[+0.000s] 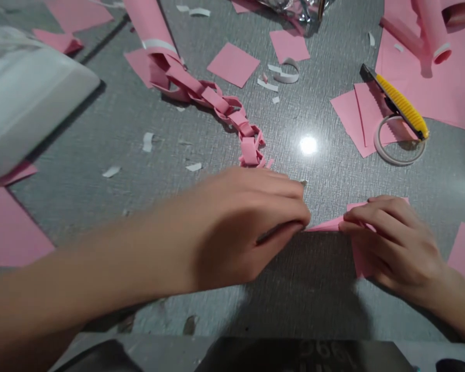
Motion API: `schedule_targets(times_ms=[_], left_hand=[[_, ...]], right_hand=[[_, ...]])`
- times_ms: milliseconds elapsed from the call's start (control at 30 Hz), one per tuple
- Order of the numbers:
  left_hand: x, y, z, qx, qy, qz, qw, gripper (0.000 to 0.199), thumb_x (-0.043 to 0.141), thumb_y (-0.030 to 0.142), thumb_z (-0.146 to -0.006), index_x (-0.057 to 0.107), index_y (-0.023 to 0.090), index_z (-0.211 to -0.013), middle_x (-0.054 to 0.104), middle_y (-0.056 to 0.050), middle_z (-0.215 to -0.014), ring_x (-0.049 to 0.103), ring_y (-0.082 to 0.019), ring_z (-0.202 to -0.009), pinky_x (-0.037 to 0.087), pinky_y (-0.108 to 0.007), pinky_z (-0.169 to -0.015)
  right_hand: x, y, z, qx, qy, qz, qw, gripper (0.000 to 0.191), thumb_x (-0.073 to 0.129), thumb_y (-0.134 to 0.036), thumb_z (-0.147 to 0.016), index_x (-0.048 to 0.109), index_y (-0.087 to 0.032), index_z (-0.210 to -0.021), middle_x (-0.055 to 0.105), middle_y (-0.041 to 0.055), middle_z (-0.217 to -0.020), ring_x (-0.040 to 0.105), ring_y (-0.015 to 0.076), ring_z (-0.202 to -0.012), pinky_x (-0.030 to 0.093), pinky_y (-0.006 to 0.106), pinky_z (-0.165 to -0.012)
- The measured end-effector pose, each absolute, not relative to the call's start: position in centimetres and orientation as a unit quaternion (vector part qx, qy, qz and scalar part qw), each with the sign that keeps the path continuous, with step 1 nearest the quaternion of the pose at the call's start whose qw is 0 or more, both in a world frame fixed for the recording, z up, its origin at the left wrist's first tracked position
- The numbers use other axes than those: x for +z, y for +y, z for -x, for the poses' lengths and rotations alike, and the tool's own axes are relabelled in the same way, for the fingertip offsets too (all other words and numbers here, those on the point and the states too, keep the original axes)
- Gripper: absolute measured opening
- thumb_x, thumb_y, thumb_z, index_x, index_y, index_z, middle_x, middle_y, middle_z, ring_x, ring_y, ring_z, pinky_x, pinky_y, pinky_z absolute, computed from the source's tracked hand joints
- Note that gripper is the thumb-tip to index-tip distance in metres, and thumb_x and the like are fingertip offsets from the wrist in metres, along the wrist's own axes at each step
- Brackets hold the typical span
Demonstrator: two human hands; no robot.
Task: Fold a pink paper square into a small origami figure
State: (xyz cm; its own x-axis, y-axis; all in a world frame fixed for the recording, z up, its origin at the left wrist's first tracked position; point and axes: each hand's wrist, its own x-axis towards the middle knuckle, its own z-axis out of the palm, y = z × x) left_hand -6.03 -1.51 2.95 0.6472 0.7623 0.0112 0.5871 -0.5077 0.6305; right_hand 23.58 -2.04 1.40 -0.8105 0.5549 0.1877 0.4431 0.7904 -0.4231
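Between my two hands a folded pink paper (pixel 327 225) stretches to a narrow point. My left hand (pixel 261 222) pinches its left tip, with thumb and fingers pressed together. The fingers of my right hand (pixel 399 243) close on the wider right part, and more pink paper shows above and below them. Just beyond my left hand lies the end of a pink paper chain (pixel 220 106), made of linked folded strips. It runs up and left to a pink paper tube (pixel 151 26) with a white band.
A yellow cutter (pixel 401 103) rests over a tape roll (pixel 380 142) and pink sheets at the right. Rolled pink tubes (pixel 434 31) lie at the back right. A white box-like object (pixel 34 98) stands at the left. Pink squares (pixel 233 64) and white scraps are scattered about.
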Motion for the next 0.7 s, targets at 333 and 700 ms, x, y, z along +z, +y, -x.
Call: schedule_targets(times_ms=[333,700], left_hand=[[0.6,-3.2,3.8,0.166,0.404,-0.857,0.273,0.018,0.061,0.015,-0.102,0.070,0.020,-0.086,0.066,-0.001,-0.079,0.060,-0.021,-0.076,0.038,-0.036,-0.073],[0.4,-3.4,3.8,0.197,0.377,-0.857,0.290,0.017,0.055,0.019,-0.108,0.068,0.021,-0.097,0.069,-0.001,-0.091,0.062,-0.021,-0.084,0.039,-0.036,-0.076]], right_hand=[[1.4,-2.4,-23.4,0.168,-0.933,0.281,0.147,0.033,0.054,-0.005,-0.099,0.066,-0.015,-0.127,0.077,0.0133,-0.120,0.068,0.0294,-0.107,0.053,0.047,-0.091],[1.3,-2.6,-23.9,0.181,-0.932,0.283,0.136,0.031,0.055,-0.008,-0.103,0.067,-0.017,-0.130,0.074,0.0082,-0.104,0.063,0.0269,-0.099,0.045,0.046,-0.089]])
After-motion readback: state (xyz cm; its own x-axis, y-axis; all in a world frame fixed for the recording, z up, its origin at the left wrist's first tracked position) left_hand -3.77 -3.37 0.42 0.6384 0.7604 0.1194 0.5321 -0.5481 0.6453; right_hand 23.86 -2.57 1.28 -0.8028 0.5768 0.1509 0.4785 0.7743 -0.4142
